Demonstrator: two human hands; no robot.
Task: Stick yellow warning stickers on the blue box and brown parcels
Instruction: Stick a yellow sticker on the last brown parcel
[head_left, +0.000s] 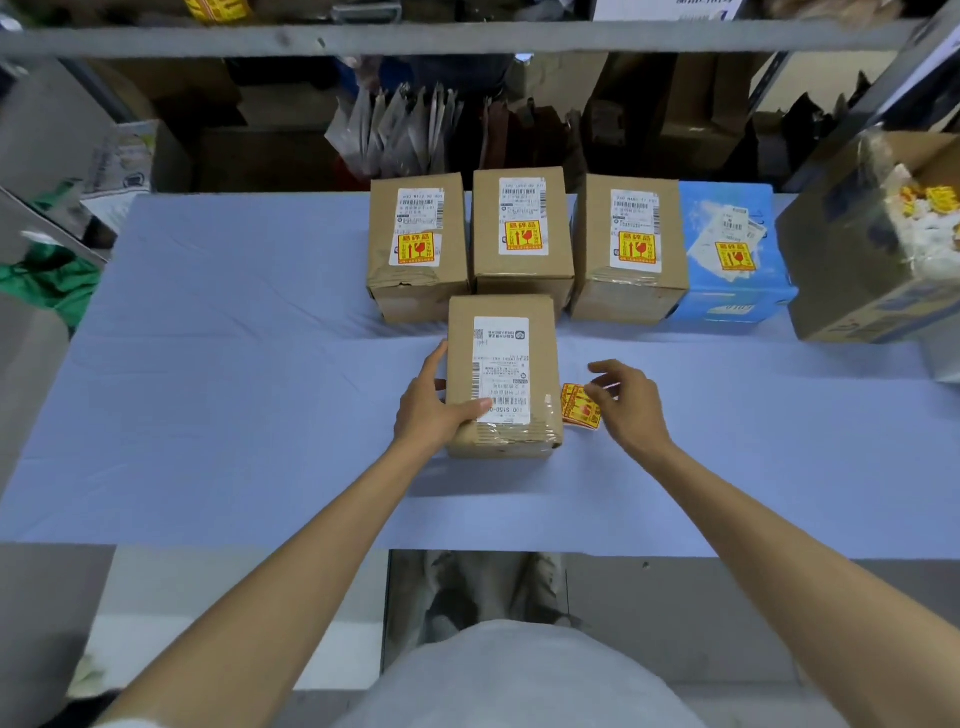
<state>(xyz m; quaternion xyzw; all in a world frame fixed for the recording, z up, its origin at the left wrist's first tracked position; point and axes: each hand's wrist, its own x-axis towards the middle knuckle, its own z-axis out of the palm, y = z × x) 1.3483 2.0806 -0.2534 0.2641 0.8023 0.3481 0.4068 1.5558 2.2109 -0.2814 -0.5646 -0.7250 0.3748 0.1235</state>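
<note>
The left hand (434, 410) grips a brown parcel (511, 364) by its left side. The thumb lies on top and the fingers curl round the side. This parcel sits near the front of the blue bench (234, 364) and has no yellow sticker on top. The right hand (631, 402) has bent fingers that pinch a small stack of yellow stickers (579, 408) just beside the parcel. Behind stand three more parcels (522, 228) and the blue box (732, 249), each with a yellow sticker.
</note>
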